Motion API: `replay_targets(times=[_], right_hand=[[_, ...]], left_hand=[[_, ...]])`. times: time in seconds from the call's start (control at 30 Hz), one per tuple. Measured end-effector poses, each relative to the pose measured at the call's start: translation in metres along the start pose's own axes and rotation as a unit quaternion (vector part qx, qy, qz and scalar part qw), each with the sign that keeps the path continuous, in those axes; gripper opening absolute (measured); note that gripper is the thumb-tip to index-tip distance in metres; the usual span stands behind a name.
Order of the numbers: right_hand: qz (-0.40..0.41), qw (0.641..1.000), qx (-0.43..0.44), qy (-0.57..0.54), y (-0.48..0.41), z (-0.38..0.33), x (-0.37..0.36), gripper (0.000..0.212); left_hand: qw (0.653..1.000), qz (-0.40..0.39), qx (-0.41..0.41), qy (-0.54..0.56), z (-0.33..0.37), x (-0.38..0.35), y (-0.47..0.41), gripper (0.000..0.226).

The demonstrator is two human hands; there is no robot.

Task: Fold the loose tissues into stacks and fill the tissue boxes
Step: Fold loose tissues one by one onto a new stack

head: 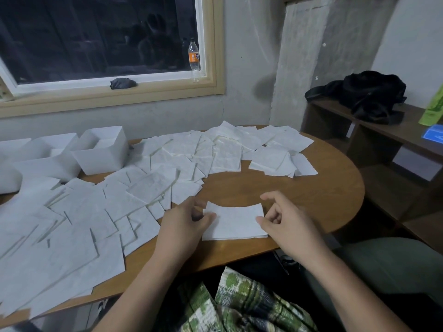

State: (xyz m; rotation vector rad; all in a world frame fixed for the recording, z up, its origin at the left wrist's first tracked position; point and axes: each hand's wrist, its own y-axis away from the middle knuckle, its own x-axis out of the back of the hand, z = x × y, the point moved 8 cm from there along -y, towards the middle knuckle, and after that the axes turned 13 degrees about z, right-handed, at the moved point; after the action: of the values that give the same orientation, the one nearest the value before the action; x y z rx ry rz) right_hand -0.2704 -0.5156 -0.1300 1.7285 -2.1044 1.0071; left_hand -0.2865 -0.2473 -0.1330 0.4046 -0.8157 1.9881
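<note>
Left hand (pixel 182 226) pinches a folded tissue (pixel 236 224); right hand's (pixel 285 226) grip on it I can't tell. Loose tissues (pixel 84 224) cover the surface (pixel 299 188) and the boxes (pixel 100 161) look barely filled, so I judge it early.

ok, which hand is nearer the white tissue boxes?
Left. The left hand holds the left edge of the folded tissue, below-right of the boxes; the right hand is at its right edge, farther away.

White tissues (pixel 153 188), brown table (pixel 299 195), green-plaid cloth (pixel 251 303).

Rough grey walls (pixel 247 56), dark wood-framed window (pixel 100 34), brown shelf unit (pixel 374 130) at right.
</note>
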Motion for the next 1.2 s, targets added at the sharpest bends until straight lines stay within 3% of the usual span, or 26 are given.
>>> replay_targets(times=[0.47,0.6,0.9,1.2], right_hand=[[0.001,0.999,0.019,0.049,-0.006,-0.002,0.001,0.022],[0.038,0.994,0.055,0.086,-0.037,0.014,0.001,0.015],[0.028,0.948,0.119,0.293,-0.109,0.041,-0.017,0.041],[0.039,0.934,0.148,0.323,-0.088,0.037,-0.014,0.04]], left_hand=[[0.999,0.006,-0.026,-0.02,0.001,-0.002,0.002,0.032],[0.999,0.009,-0.037,-0.014,0.003,-0.002,0.004,0.037],[0.998,0.016,-0.061,-0.014,0.007,-0.002,0.005,0.029],[0.997,0.016,-0.071,-0.023,0.009,-0.002,0.005,0.023]])
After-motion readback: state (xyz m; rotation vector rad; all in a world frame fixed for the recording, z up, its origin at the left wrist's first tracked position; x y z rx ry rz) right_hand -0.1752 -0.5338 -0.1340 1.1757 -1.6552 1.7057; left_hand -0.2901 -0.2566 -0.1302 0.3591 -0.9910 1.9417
